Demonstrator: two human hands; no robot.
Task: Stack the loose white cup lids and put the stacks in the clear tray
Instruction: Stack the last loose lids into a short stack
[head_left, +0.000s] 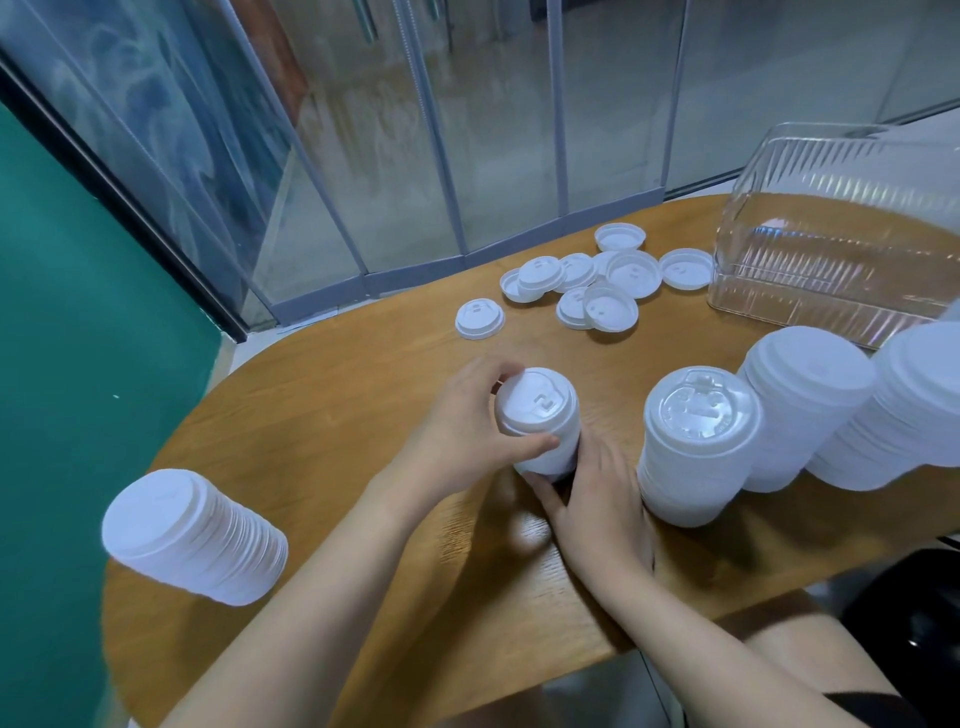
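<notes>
My right hand (597, 499) hides the foot of the lid stack (540, 415) I hold. The frame's right edge cuts off the clear tray (841, 234) and the rightmost stack (904, 410).

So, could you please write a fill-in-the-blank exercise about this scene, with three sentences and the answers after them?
1. Both hands, the left hand and the right hand, hold one stack of lids near the middle of the ____ table.
2. The clear tray at the far right holds ____ stacks of lids.
3. The loose lids lie between the held stack and the ____ wall.

Missing words: wooden; no; glass
</notes>
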